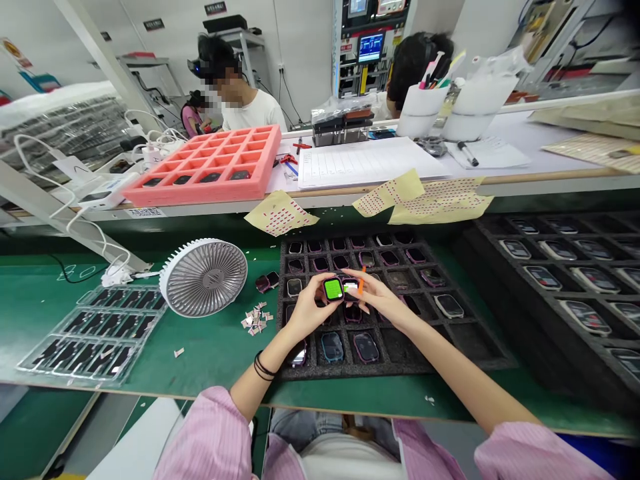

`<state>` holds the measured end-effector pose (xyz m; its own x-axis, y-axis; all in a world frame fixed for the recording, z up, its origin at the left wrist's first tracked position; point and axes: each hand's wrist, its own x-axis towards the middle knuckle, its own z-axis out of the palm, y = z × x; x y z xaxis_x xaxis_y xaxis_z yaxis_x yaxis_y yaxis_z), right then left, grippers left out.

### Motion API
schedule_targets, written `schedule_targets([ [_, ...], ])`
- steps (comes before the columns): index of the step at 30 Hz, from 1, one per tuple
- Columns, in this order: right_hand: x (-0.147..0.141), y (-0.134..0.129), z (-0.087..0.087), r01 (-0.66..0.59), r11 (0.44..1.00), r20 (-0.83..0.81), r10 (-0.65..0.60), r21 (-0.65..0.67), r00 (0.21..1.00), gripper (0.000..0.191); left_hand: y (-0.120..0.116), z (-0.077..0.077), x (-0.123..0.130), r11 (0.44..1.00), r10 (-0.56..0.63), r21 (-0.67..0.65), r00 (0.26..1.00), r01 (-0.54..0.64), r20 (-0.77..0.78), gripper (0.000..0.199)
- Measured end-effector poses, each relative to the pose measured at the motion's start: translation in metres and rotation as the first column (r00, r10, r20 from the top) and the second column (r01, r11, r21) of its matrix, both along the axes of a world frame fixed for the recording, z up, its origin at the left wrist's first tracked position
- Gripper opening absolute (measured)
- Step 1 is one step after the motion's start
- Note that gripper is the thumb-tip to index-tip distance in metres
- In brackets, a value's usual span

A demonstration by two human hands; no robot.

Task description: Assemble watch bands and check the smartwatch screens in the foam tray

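Observation:
Over the dark foam tray (400, 367), my left hand (313, 303) has its thumb and fingers around a square watch (333, 289) with a lit green screen. My right hand (383, 300) is closed beside it, pinching a second small watch-like piece (351, 287) that has a bright patch and touches or nearly touches the first. An orange strip (361, 285) stands out at the right fingers. Several watch cases lie in the tray's compartments below and around both hands, among them a blue-rimmed one (332, 347) and a purple-rimmed one (367, 347).
A round fan (205, 277) stands left of the tray, near small loose pieces (257, 319). A clear plastic tray (95, 333) lies far left. Another foam tray (565, 280) rises at the right. The shelf holds a pink foam tray (200, 193) and paper (365, 163); people sit beyond.

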<state>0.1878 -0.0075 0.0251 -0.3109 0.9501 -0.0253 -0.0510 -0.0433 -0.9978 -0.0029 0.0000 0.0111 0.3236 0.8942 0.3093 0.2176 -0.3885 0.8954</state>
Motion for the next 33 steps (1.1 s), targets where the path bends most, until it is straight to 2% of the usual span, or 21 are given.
schedule_targets([
  [4, -0.005, -0.005, 0.000, 0.060, 0.998, 0.008, -0.060, 0.025, 0.998, 0.064, -0.004, 0.008, 0.001, 0.996, 0.013, 0.086, 0.999, -0.009, -0.046, 0.044],
  [11, -0.006, -0.008, 0.002, 0.140, 0.988, 0.037, -0.143, 0.069, 0.989, 0.059, -0.006, 0.011, 0.004, 0.989, 0.007, 0.145, 0.997, 0.003, -0.071, 0.044],
  [17, -0.005, -0.012, 0.006, 0.144, 0.989, -0.006, -0.144, 0.026, 0.990, 0.056, -0.007, 0.012, 0.004, 0.988, 0.014, 0.152, 0.996, 0.000, -0.089, 0.045],
  [23, -0.005, -0.015, 0.008, 0.146, 0.987, 0.015, -0.147, 0.072, 0.989, 0.057, -0.009, 0.015, 0.004, 0.973, 0.029, 0.231, 0.993, -0.002, -0.112, 0.045],
  [27, -0.007, -0.022, 0.010, 0.136, 0.988, 0.125, -0.145, 0.077, 0.982, 0.055, -0.008, 0.020, 0.004, 0.915, 0.000, 0.391, 0.967, 0.103, -0.254, 0.045],
  [30, -0.009, -0.030, 0.013, 0.112, 0.984, 0.194, -0.139, 0.141, 0.971, 0.055, -0.008, 0.024, 0.004, 0.882, 0.008, 0.433, 0.914, 0.185, -0.407, 0.047],
  [33, -0.007, -0.035, 0.021, 0.080, 0.987, 0.185, -0.106, 0.142, 0.977, 0.060, -0.011, 0.029, 0.003, 0.872, 0.042, 0.459, 0.907, 0.172, -0.420, 0.045],
])
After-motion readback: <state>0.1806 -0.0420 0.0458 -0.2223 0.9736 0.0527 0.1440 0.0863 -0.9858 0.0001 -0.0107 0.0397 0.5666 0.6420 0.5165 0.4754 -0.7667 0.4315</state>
